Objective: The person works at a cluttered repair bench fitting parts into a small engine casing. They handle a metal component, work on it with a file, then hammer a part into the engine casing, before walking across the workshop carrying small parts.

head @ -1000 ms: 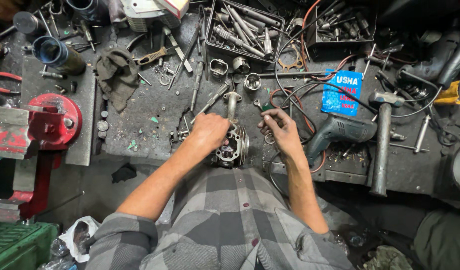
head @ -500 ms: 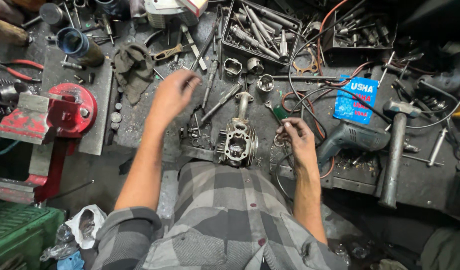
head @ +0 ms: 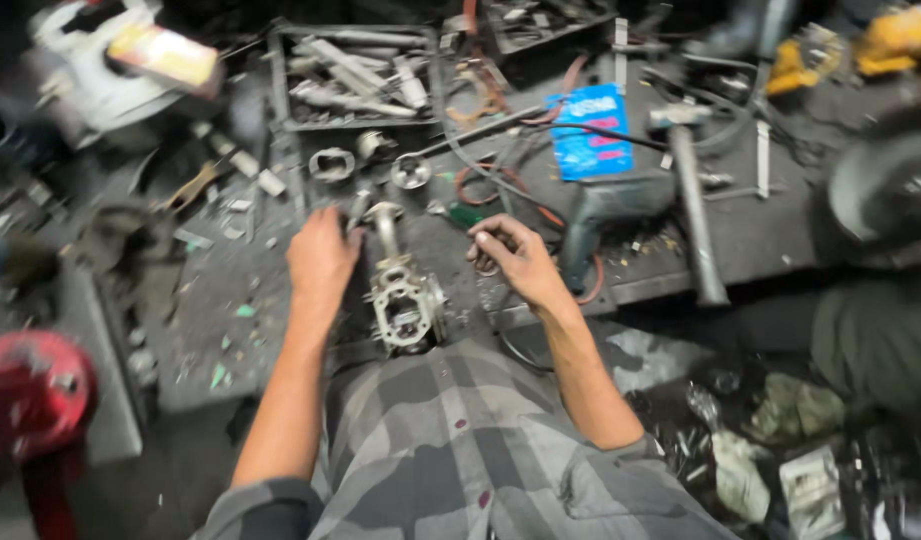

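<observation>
Dim overhead light leaves the frame's top and right edges in deep shadow, and motion blur smears everything, worst toward the edges.

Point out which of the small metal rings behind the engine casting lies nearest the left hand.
The oval ring, left of the rounder one; it lies almost straight beyond the left hand.

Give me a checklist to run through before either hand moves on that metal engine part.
1. Engine part on the bench near its front edge, between the hands: ok.
2. Left hand beside the part's left side, whether it grips it: cannot tell.
3. Right hand curled, apart from the part; what the fingers hold: cannot tell.
4. Hammer lying to the right, out of the hands' way: ok.
5. Bench around the part littered with scraps and cables: not ok.
6. Picture blurred: not ok.
</observation>
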Motion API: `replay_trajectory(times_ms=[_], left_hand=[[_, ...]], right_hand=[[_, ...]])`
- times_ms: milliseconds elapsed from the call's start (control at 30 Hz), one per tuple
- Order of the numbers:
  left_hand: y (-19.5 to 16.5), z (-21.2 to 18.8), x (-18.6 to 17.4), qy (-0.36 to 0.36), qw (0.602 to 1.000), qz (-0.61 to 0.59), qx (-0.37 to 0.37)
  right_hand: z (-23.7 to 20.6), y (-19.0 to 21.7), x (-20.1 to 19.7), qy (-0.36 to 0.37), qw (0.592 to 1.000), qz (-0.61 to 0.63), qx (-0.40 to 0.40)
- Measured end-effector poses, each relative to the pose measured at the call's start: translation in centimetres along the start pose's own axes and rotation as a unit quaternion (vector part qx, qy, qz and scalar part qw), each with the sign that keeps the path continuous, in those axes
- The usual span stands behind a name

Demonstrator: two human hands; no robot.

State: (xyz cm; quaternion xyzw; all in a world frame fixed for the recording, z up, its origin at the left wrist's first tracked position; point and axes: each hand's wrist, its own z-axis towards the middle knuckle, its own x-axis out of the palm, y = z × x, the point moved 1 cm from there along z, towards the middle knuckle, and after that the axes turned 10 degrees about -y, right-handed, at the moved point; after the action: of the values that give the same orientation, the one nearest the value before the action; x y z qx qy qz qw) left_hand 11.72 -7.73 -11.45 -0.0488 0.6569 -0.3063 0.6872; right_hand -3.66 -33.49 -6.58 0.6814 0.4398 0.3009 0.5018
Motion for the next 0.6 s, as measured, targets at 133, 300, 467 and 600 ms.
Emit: replay_trajectory(times_ms=[133,300,467,600], left_hand=[[1.2,0.4,-0.3,0.018,0.999,-0.027,-0.005],[2.8,1.0,-2.6,0.024,0.974,-0.195,-0.115],[1.0,1.3,-5.0,0.123,0.672,-0.691,-0.236],[-3.5,1.7,-3.9,0.1,0.624,-0.76,-0.148]], right_hand=[[-0.4,0.3,-2.7,-0.075,0.996,-0.03,-0.034],[0.0,0.8,-9.8,-0.281,0.899,-0.261,-0.213],[3.5,0.4,-19.1,-0.416,0.658,-0.587,-0.225],[6.9,-0.2,-22.5,-0.412,0.675,-0.612,-0.027]])
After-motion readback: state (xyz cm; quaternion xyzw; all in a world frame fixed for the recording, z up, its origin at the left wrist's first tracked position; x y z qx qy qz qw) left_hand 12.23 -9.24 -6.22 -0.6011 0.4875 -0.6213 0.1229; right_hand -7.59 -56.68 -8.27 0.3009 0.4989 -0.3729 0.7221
